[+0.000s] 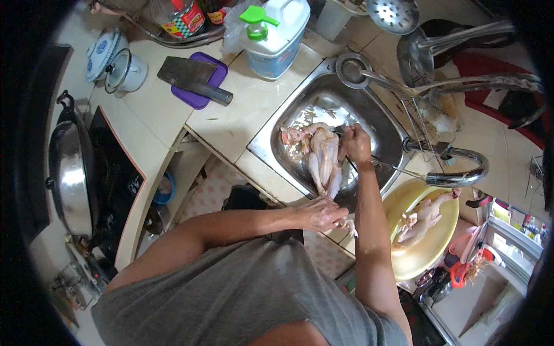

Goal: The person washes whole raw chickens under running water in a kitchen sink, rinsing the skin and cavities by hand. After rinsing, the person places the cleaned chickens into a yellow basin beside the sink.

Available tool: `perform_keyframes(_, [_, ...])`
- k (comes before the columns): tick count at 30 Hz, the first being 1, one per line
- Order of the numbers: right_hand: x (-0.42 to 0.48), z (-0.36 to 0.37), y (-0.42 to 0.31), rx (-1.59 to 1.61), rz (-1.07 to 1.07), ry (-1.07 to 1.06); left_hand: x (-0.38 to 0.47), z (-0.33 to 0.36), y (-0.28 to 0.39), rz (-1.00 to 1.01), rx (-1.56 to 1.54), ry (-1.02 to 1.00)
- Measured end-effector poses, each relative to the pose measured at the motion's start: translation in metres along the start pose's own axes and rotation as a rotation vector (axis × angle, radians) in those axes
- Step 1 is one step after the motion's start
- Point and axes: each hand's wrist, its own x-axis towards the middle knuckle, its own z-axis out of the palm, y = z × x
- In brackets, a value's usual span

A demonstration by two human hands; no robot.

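Observation:
A plucked whole chicken (pixel 323 151) lies in the stainless steel sink (pixel 385 116), its head and red comb toward the sink's left side. My left hand (pixel 322 215) grips the chicken's legs at the sink's near edge, with pale toes sticking out past the fingers. My right hand (pixel 357 142) is bent against the bird's right side, fingers curled; what they may hold is hidden. From the chrome faucet (pixel 461 166) at the right, a thin stream of water runs toward my right wrist.
A second plucked chicken (pixel 422 222) sits in a yellow basin (pixel 448 255) at the right. A cleaver (pixel 186 71) rests on a purple board (pixel 221 71). Behind the sink stand a pump-top jug (pixel 272 52) and a ladle (pixel 352 71). A wok (pixel 71 173) is at far left.

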Motion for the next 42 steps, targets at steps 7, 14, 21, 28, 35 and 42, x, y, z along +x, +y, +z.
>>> perform_keyframes(7, [-0.013,0.035,-0.039,-0.465,-0.338,-0.054,0.005,0.010,0.000,0.076,0.061,-0.003])
perform_keyframes(14, [0.021,-0.011,-0.037,-0.044,0.067,0.061,-0.005,0.011,-0.006,0.017,0.026,-0.086])
perform_keyframes(21, [0.011,0.032,-0.042,-0.479,-0.364,-0.105,-0.006,0.012,-0.019,0.130,-0.012,-0.005])
perform_keyframes(28, [0.042,0.017,0.001,0.644,0.107,0.354,-0.013,-0.007,-0.023,0.032,-0.008,-0.104])
perform_keyframes(35, [0.019,-0.035,0.036,0.726,-0.023,0.031,-0.011,-0.033,-0.030,0.014,-0.149,-0.019])
perform_keyframes(42, [0.011,0.025,0.036,-0.221,0.120,0.322,0.004,-0.048,-0.054,-0.472,-0.828,0.427])
